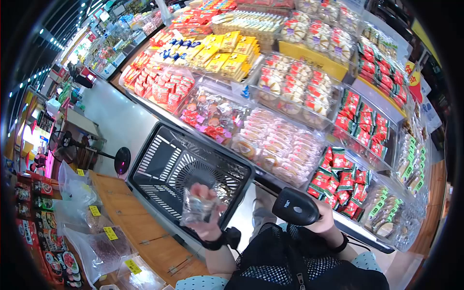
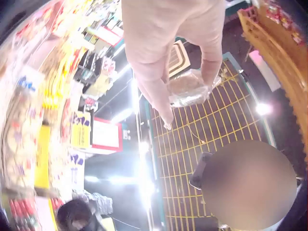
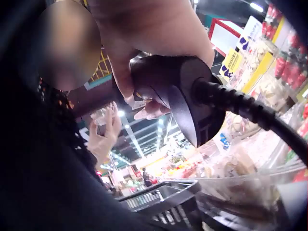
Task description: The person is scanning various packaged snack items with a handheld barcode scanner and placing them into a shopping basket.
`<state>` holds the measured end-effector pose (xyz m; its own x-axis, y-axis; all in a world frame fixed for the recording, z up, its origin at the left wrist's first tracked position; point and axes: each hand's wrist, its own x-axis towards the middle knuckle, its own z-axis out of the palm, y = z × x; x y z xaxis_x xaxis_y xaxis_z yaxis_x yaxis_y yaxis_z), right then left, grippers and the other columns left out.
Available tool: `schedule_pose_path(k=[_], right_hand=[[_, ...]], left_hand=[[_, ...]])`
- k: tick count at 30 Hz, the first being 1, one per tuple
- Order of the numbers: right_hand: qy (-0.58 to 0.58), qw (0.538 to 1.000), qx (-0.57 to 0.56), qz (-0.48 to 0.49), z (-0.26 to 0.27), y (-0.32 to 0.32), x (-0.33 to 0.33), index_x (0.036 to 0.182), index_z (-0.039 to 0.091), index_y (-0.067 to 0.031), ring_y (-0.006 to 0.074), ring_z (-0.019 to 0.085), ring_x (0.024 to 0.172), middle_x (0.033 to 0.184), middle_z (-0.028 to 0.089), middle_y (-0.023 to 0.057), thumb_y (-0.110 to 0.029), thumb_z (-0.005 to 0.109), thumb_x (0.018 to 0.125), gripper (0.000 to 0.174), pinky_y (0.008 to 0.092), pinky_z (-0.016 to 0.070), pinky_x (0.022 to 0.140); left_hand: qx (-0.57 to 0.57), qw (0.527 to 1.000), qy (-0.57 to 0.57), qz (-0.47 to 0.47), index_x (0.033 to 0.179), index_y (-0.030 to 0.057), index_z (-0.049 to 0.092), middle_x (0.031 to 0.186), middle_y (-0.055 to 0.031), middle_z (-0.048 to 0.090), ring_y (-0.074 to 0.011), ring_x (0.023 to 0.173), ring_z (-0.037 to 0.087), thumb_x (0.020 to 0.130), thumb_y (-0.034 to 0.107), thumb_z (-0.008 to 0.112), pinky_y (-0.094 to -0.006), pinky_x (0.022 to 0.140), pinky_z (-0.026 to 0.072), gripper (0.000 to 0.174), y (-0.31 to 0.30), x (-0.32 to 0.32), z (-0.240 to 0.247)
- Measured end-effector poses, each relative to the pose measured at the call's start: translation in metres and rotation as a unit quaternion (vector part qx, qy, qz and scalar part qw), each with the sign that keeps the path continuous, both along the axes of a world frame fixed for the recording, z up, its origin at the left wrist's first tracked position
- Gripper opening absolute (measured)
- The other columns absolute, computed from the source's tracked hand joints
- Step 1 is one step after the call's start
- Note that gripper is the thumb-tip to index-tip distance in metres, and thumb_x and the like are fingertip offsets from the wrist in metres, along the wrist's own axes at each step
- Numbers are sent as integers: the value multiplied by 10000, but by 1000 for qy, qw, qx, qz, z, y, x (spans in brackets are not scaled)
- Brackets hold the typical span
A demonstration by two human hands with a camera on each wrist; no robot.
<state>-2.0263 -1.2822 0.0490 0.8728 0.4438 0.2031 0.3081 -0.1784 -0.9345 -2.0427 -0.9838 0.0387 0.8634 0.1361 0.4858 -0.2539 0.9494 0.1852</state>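
Note:
My left hand point(image 1: 209, 232) grips a small clear-wrapped packet point(image 1: 197, 209) over the shopping basket point(image 1: 169, 140). In the left wrist view, thumb and fingers pinch the crinkled packet point(image 2: 188, 91) from its sides; something brownish shows through the wrap. My right hand point(image 1: 326, 220) holds a black handheld barcode scanner point(image 1: 294, 207), its head toward the left hand. In the right wrist view, fingers wrap around the scanner point(image 3: 185, 91), and a thick black cable point(image 3: 240, 106) runs from its end. Beyond it, the left hand point(image 3: 103, 144) is raised with the packet.
Sloped bins of wrapped snacks fill the display ahead: yellow packets point(image 1: 232, 53), red-and-green packets point(image 1: 338, 181) and pink-white packets point(image 1: 285, 140). At the left stands a wooden counter point(image 1: 121, 208) with plastic bags point(image 1: 92, 237). A fan point(image 1: 63, 142) is farther back.

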Motion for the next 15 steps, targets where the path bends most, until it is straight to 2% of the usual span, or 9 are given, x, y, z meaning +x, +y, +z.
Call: schedule_pose_path(k=[1,3,5,6,7,8,10,13,15], right_hand=[[-3,1000,0,-5,4,-11,-4,924,608,5,216,605,707,822,620,112,-99,732,628,337,296,468,652],[82,994,70,24,20,-33,-11,927,603,10,198,598,710,814,616,111,-103,736,662,318,288,458,653],[58,996,44,57,24,-61,-15,941,601,16,186,606,762,852,626,105,-101,737,673,323,286,459,677],[43,996,50,62,25,-73,-18,945,599,24,184,609,770,860,629,106,-98,736,676,325,287,460,685],[27,996,55,66,25,-87,-21,949,597,32,181,612,779,868,632,107,-95,734,680,328,289,461,692],[96,990,69,70,28,-103,-30,1004,581,33,169,602,848,941,629,104,-74,725,687,364,294,457,747],[101,991,88,30,30,-130,-38,1043,568,24,158,585,891,984,619,98,-62,719,694,390,294,448,782],[149,980,124,-43,30,-185,-57,1136,530,-8,132,537,988,1083,588,84,-39,708,703,469,292,423,858],[199,964,142,-104,25,-224,-69,1140,529,-9,133,543,983,1085,588,86,-42,704,708,468,292,428,856]], left_hand=[[-27,999,-20,-5,1279,41,365,1115,-75,350,-283,1178,332,672,204,761,-523,881,463,743,-24,-4,-6],[-75,994,48,-69,1267,30,403,1157,-87,367,-316,1281,233,715,185,705,-524,988,357,648,-68,-2,-2],[-94,982,148,-71,1269,23,403,1206,-106,385,-328,1319,165,756,137,615,-544,1027,282,567,-110,4,5],[-164,968,117,-148,1243,-16,409,1224,-157,433,-342,1321,168,737,11,474,-531,1059,222,511,-132,8,11],[-157,965,130,-164,1248,-8,402,1254,-159,425,-338,1324,164,673,-23,475,-535,1063,210,580,-150,10,11],[-137,964,146,-175,1246,-2,409,1264,-149,415,-331,1327,162,654,-18,472,-530,1066,205,596,-167,10,8],[-115,960,161,-200,1245,3,416,1274,-139,404,-323,1330,159,636,-12,468,-525,1070,200,612,-203,12,3],[-18,951,178,-253,1243,1,416,1272,-147,418,-324,1318,203,703,17,496,-516,1071,202,546,-266,14,4],[108,903,348,-228,1216,8,446,1265,-160,448,-347,1281,283,677,31,561,-512,1052,241,551,-312,16,7]])
